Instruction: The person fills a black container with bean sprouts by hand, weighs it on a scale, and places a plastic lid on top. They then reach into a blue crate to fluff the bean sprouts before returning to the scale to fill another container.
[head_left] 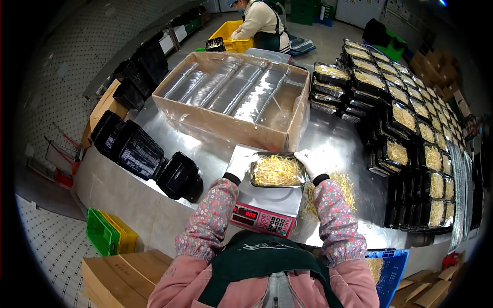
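Tray (277, 186) of sprouts (277, 170) sits on the scale (264, 205), straight in front of the person. Left hand (240, 165), gloved, is on the tray's left end and right hand (309, 162), gloved, on its right end. Fingers of both curl closed over the rim, so it reads as a two-handed grip. Can't tell whether the weight is on the pan or in the hands.

Risks, as I judge them:
- Any hand pressure on the rim skews the reading. Display digits are too small to read.
- Sprouts are heaped to rim level. A tilt would shed strands onto the keypad (275, 223).
- The tray looks thin. Held by the ends only, it may flex and dump.
- The loose pile (343, 186) lies just beside the right sleeve, which could drag strands off the edge.
- The scale stands near the table's front edge, so a knock could shift it.

Surface: shiny steel table (339, 138). A cardboard box (226, 128) holding rows of clear lids (231, 90) stands just behind the scale. Empty black trays (134, 149) are stacked to the left, filled trays (411, 123) in rows to the right.

Room: tiled floor, with a green crate (100, 233) and cartons (118, 274) lower left and a blue crate (391, 264) lower right. Another person (262, 23) stands at the far end by a yellow crate (233, 38).
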### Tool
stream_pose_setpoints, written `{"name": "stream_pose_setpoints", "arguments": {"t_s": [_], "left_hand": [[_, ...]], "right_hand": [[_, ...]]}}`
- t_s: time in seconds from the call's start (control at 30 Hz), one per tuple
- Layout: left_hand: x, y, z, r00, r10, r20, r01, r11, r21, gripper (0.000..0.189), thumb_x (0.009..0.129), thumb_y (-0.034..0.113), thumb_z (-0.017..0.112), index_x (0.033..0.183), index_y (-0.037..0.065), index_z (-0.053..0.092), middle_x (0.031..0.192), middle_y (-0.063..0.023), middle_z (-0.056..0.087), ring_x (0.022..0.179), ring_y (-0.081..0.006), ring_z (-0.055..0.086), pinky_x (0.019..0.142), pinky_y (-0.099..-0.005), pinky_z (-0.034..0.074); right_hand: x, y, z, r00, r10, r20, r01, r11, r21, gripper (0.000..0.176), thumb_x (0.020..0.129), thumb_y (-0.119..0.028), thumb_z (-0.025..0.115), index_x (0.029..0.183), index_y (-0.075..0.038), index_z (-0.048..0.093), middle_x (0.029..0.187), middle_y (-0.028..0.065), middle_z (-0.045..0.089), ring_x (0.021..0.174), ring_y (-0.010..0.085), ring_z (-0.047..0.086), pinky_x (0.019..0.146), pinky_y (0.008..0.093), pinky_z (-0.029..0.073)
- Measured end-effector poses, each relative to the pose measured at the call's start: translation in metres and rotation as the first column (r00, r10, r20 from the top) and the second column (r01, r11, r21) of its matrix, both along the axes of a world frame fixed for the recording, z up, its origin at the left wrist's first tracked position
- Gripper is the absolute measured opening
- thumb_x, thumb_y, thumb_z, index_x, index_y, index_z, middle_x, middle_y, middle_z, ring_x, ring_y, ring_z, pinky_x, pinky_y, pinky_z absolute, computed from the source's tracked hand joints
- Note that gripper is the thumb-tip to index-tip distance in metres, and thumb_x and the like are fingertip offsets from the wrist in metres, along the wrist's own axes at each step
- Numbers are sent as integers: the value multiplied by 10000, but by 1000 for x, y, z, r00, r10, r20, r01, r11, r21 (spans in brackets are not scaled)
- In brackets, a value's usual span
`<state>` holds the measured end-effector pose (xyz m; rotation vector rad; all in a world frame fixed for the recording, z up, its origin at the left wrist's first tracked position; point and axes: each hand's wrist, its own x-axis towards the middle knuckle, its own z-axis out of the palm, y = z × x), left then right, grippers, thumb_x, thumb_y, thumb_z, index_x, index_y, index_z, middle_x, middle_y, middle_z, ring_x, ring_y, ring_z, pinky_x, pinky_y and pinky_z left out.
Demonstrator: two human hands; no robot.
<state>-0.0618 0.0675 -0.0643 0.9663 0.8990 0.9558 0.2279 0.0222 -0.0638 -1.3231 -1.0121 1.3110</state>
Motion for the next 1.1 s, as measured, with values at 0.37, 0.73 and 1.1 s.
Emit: {"name": "stream_pose_setpoints", "arguments": {"t_s": [0.37,0.73,1.1], "left_hand": [[-14,-64,77,988,8,-154,-38,981,-191,330,945,137,641,1210,-42,559,1168,-94,641,932,-190,677,735,-357,599],[-3,-113,48,954,113,278,-42,968,-249,77,880,-12,595,925,-18,533,898,-173,627,769,-350,695,717,-430,608],[64,-98,97,919,-385,88,392,917,-76,199,835,-29,682,999,37,593,968,-55,651,850,-169,676,721,-355,623]], "right_hand": [[26,-53,47,993,119,-11,-118,960,-255,319,961,-370,623,1026,-69,539,738,54,650,542,133,645,403,283,533],[-23,-122,38,865,-169,-472,144,985,-90,200,860,-5,667,864,-73,479,753,141,684,527,214,664,434,306,553],[71,-161,98,976,31,216,-77,975,209,202,857,-165,737,980,-58,619,746,-68,484,693,52,472,664,224,436]]}}
